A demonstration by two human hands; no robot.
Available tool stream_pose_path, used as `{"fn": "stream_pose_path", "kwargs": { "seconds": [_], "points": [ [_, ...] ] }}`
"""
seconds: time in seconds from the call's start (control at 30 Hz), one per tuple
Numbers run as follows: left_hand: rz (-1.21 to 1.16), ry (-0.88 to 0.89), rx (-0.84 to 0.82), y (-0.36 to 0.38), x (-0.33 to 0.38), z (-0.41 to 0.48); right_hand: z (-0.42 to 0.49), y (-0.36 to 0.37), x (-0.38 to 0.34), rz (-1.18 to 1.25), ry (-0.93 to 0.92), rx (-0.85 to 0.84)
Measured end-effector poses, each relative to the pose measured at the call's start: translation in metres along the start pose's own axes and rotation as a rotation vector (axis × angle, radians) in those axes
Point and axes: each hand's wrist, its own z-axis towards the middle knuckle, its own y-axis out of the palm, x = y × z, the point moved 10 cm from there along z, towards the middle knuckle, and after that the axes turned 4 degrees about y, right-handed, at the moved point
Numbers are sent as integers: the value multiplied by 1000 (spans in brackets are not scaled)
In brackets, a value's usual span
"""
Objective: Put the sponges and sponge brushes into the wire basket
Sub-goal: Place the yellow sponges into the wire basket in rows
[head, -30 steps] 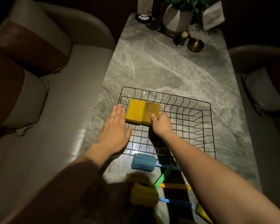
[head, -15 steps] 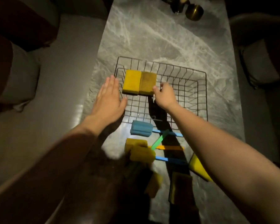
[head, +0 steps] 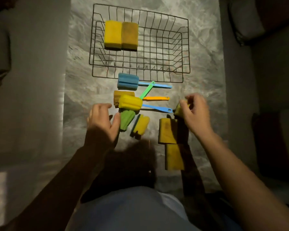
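Observation:
The wire basket stands at the far end of the marble table, with a yellow sponge and a brownish sponge side by side in its left part. In front of it lie a blue sponge brush, a yellow-headed brush, a green brush and another yellow brush head, their handles crossing. My left hand hovers open beside the green head, thumb close to it. My right hand grips a yellow sponge at the right. Two flat sponges lie below it.
The marble table is narrow, with grey cushioned seats along both sides. My own body and its shadow cover the near edge of the table. A brownish sponge lies partly under the yellow-headed brush.
Both hands have pulled back from the basket toward me, leaving the two sponges inside. The right hand has closed on a yellow sponge; the view has tilted down.

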Motion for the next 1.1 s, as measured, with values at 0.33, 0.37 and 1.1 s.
{"fn": "stream_pose_path", "kwargs": {
  "seconds": [0.33, 0.37, 1.1],
  "points": [
    [-163, 105, -201, 70, 42, -89, -85, 53, 91, -56, 256, -223],
    [-159, 66, -305, 91, 42, -97, -86, 57, 91, -62, 257, -233],
    [-478, -650, -489, 216, 50, -133, -50, 72, 94, 235, 375, -357]
  ]
}}
